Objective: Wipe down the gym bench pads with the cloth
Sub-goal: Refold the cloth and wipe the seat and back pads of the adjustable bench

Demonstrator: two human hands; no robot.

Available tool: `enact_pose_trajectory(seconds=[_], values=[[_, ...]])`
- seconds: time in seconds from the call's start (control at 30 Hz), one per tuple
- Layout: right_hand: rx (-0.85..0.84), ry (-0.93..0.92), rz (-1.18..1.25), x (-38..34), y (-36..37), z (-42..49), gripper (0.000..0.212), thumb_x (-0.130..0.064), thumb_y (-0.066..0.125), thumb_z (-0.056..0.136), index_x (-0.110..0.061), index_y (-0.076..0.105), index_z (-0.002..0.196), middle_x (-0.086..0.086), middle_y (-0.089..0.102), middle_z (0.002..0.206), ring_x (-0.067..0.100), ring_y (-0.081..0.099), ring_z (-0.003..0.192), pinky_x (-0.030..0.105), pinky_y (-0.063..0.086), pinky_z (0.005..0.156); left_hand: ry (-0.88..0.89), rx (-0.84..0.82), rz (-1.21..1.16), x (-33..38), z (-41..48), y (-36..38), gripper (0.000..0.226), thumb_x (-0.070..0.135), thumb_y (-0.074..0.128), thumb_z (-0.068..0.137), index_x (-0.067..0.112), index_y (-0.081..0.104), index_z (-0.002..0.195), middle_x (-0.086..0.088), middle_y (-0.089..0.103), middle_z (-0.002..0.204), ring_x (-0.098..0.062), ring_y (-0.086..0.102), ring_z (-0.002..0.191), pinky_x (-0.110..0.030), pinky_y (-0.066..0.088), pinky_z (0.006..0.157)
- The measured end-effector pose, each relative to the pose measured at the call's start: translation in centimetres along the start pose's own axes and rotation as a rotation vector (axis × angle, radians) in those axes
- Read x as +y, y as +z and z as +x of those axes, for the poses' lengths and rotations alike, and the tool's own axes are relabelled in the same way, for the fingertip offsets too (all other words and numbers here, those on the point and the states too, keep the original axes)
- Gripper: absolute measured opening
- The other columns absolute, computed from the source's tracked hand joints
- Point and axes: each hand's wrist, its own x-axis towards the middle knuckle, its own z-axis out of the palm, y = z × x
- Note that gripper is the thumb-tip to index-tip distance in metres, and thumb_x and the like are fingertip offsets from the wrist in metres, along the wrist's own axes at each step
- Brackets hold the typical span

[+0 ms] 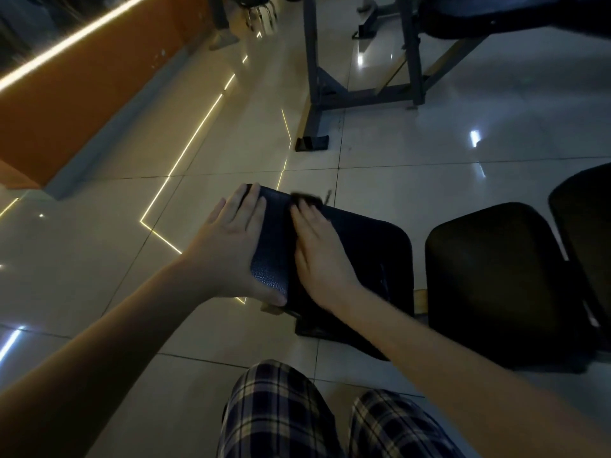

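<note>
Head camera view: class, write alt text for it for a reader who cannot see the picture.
A person's right hand presses a dark cloth flat on a black gym bench pad while the left hand rests against the pad's end. A second black pad sits to the right, above a glossy tiled floor.

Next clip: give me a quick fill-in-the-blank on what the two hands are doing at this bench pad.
1. The right hand presses a dark ____ flat onto the bench pad.
2. The left hand rests with straight fingers on that same pad, along its ____ edge.
3. The floor beneath is laid with glossy ____.
Missing words: cloth; left; tiles.
</note>
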Motion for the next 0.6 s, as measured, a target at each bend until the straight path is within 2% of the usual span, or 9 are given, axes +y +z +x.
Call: enact_pose_trajectory(seconds=[0.07, 0.17, 0.27, 0.37, 0.47, 0.53, 0.6], values=[[-0.035, -0.040, 0.021, 1.3, -0.2, -5.0, 0.060, -0.021, 0.027, 0.095, -0.013, 0.015, 0.153, 0.001, 0.010, 0.161, 0.012, 0.002, 0.150, 0.034, 0.000, 0.122, 0.001, 0.018, 0.018, -0.1, 0.1, 0.4, 0.164, 0.106, -0.004, 0.025, 0.004, -0.021, 0.152, -0.011, -0.033, 0.158, -0.024, -0.031, 0.146, -0.035, -0.018, 0.114], [-0.036, -0.064, -0.024, 3.4, 0.3, -8.2, 0.059, -0.023, 0.027, 0.095, -0.016, 0.013, 0.152, -0.002, 0.012, 0.161, 0.007, 0.002, 0.149, 0.035, 0.004, 0.122, 0.017, 0.034, 0.026, -0.1, 0.4, 0.7, 0.164, 0.106, -0.006, 0.024, 0.004, -0.021, 0.152, -0.011, -0.032, 0.158, -0.024, -0.031, 0.146, -0.035, -0.019, 0.113], [-0.014, -0.043, -0.011, 2.8, 0.3, -6.0, 0.059, -0.021, 0.027, 0.094, -0.013, 0.018, 0.153, 0.001, 0.013, 0.161, 0.012, 0.003, 0.150, 0.037, 0.002, 0.122, 0.026, 0.064, 0.007, -0.4, 0.7, 0.9, 0.165, 0.106, -0.007, 0.023, 0.004, -0.019, 0.152, -0.010, -0.030, 0.159, -0.024, -0.030, 0.146, -0.035, -0.019, 0.112], [0.015, 0.024, -0.014, 2.0, 0.0, -0.3, 0.057, -0.010, 0.035, 0.098, -0.011, 0.019, 0.153, 0.004, 0.012, 0.162, 0.016, 0.003, 0.149, 0.038, 0.001, 0.123, 0.035, 0.077, 0.012, -0.7, 0.8, 1.1, 0.164, 0.107, -0.003, 0.026, 0.005, -0.017, 0.153, -0.010, -0.028, 0.160, -0.024, -0.028, 0.147, -0.035, -0.017, 0.113], [0.008, 0.103, -0.080, 2.2, -0.3, 6.6, 0.048, -0.008, 0.038, 0.098, -0.005, 0.036, 0.146, 0.013, 0.029, 0.156, 0.027, 0.025, 0.143, 0.046, 0.021, 0.118, 0.029, 0.031, 0.037, -0.5, 0.8, 0.9, 0.163, 0.108, -0.001, 0.028, 0.004, -0.019, 0.152, -0.010, -0.030, 0.159, -0.025, -0.029, 0.146, -0.037, -0.016, 0.115], [-0.025, 0.140, -0.084, 2.3, -0.3, 9.0, 0.034, -0.008, 0.037, 0.097, -0.002, 0.051, 0.127, 0.016, 0.047, 0.139, 0.030, 0.042, 0.126, 0.046, 0.035, 0.106, 0.021, 0.011, 0.055, -0.2, 0.6, 0.5, 0.163, 0.107, -0.001, 0.027, 0.004, -0.021, 0.152, -0.010, -0.033, 0.158, -0.024, -0.031, 0.145, -0.037, -0.015, 0.115], [-0.009, 0.131, -0.089, 2.3, -0.5, 9.0, 0.024, -0.005, 0.036, 0.095, -0.003, 0.056, 0.107, 0.014, 0.055, 0.115, 0.029, 0.050, 0.108, 0.044, 0.040, 0.094, 0.009, -0.025, 0.068, 0.1, 0.2, -0.1, 0.164, 0.108, 0.005, 0.028, 0.004, -0.022, 0.151, -0.010, -0.034, 0.158, -0.024, -0.032, 0.144, -0.037, -0.016, 0.114]])
